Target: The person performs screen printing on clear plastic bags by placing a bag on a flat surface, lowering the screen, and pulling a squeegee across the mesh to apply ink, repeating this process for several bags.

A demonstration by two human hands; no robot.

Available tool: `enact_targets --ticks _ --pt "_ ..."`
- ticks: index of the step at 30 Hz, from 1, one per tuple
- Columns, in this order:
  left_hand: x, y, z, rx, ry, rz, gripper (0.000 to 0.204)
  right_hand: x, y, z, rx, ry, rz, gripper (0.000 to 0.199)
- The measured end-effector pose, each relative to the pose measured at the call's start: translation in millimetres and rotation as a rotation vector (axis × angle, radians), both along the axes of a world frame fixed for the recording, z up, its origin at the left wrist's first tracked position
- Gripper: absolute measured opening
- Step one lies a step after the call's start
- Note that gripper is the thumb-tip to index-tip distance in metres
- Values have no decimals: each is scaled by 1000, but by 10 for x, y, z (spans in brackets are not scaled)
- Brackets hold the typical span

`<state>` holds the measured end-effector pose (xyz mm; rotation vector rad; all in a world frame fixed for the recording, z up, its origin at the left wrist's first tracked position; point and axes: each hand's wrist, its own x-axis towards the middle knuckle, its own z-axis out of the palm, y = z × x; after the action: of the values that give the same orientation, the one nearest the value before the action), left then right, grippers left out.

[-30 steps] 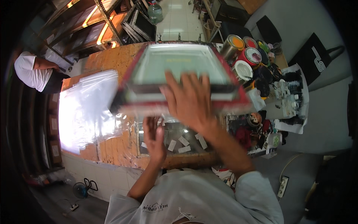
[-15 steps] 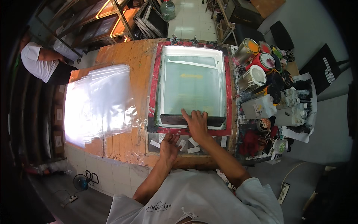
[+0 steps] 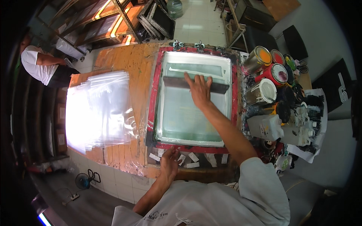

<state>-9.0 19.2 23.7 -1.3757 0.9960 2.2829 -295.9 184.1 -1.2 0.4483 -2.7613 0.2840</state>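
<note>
A red-edged screen printing frame [image 3: 151, 113] lies on the wooden table, its pale green mesh bordered in white. My right hand [image 3: 200, 88] is closed over a dark, long squeegee [image 3: 175, 82], which stands across the mesh toward the far end. One finger stretches along the blade's far side. A streak of white ink [image 3: 188, 72] lies beyond the squeegee. At the near edge of the frame, my left hand [image 3: 170, 162] has its bent fingers against the red rim; the fingertips are partly hidden.
Clear plastic sheets [image 3: 98, 109] lie stacked on the left of the table [image 3: 124, 56]. Paint cans [image 3: 260, 60] and plastic jugs [image 3: 266, 126] crowd the right side. Metal clamps [image 3: 200, 46] hold the frame's far edge. Another person [image 3: 41, 64] is at the far left.
My right hand has pushed the squeegee away from me, from the near end of the mesh to the far part. My left hand stays at the near rim. The view has shifted slightly.
</note>
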Motion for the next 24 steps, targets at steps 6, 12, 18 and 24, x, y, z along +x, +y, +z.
enact_targets --ticks 6,12,18,24 --pt "19 -25 26 16 30 7 16 -862 142 50 68 -5 37 75" --pt "35 -39 58 38 42 41 24 -1019 151 117 0 -27 40 63" --pt "73 -102 155 11 141 -17 25 -499 19 127 32 24 93 64" --pt "46 -168 282 8 283 -77 28 1056 -17 510 -28 -25 121 67"
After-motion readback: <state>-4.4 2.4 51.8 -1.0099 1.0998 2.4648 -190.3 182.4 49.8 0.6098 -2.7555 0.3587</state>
